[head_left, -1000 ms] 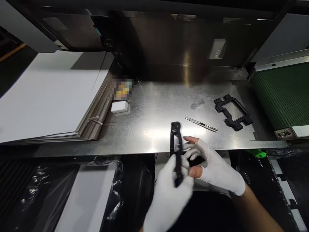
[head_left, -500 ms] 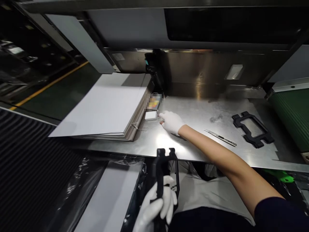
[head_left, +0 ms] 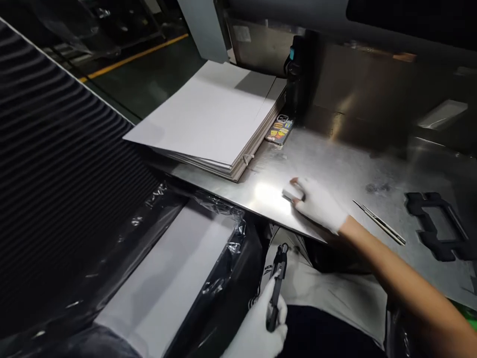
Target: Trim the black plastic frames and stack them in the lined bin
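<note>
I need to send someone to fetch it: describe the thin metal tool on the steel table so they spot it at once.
Start at the steel table and find the gloved right hand resting on it. Just to that hand's right lies the thin metal tool, flat and on a slant. It is slim, straight and silvery, unlike the chunky black frame farther right.

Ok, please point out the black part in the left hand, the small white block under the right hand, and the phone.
black part [head_left: 278, 276], head view, on its middle edge
small white block [head_left: 289, 193], head view, on its visible end
phone [head_left: 279, 130], head view, on its colourful case
</note>
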A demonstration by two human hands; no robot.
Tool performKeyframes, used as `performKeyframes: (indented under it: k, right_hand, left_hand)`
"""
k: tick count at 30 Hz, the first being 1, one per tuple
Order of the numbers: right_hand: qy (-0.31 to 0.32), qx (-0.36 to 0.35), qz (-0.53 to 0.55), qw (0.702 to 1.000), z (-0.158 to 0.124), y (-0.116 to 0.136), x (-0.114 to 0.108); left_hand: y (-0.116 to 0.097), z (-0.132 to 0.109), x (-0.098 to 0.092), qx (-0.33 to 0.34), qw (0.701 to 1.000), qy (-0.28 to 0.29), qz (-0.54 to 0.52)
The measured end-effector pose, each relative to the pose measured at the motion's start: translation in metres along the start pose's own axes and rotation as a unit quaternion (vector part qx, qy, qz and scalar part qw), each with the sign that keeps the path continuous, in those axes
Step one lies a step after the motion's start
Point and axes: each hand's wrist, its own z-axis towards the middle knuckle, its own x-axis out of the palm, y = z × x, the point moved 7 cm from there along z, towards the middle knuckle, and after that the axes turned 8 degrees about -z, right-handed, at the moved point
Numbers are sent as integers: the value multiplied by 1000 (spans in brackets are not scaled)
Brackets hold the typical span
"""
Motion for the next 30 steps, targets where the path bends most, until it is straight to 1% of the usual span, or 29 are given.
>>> performKeyframes:
  k: [2, 3, 5, 6, 7, 9, 11, 13, 16, 18, 20, 24, 27, 28, 30]
  right_hand:
    - [-12, 34, 104, 994, -57, -4, -1]
    - [-17, 25, 145, 989, -84, -1, 2]
    - [-9, -31, 194, 980, -133, 12, 15]
    - [-15, -44, 200, 979, -153, 16, 23]
    - [-25, -39, 200, 979, -169, 17, 30]
    - [-49, 2, 190, 981, -191, 13, 43]
    - [-57, 22, 185, 981, -202, 9, 49]
    - [-49, 8, 189, 981, -207, 9, 51]
    - [-65, 18, 190, 980, -210, 6, 45]
    - [-80, 4, 204, 976, -211, 7, 41]
    - [-77, -23, 223, 972, -211, 11, 40]
    - [-93, 8, 213, 973, -212, 5, 40]
    - [-77, -28, 233, 969, -214, 9, 43]
    - [-77, -22, 229, 970, -214, 8, 44]
    - [-93, 15, 209, 973, -216, 2, 43]
  left_hand:
    - [-2, 10, 7, -1, 1000, -5, -1]
    - [-3, 14, 10, 2, 1000, -1, -4]
    - [-6, 22, 18, 10, 1000, 23, -6]
    - [-8, 25, 22, 12, 999, 41, -5]
    - [-10, 27, 26, 15, 998, 60, -3]
    - [-14, 31, 32, 22, 996, 91, 8]
    - [-18, 34, 35, 28, 994, 106, 25]
    - [-19, 37, 38, 29, 991, 118, 47]
    - [-15, 40, 43, 26, 988, 139, 69]
    - [-12, 40, 46, 24, 987, 147, 65]
    - [-10, 40, 48, 21, 988, 143, 51]
    - [-8, 39, 53, 8, 989, 139, 41]
    - [-10, 39, 54, 5, 991, 127, 34]
    - [-11, 39, 54, 6, 992, 121, 40]
    - [-13, 38, 55, 9, 990, 127, 54]
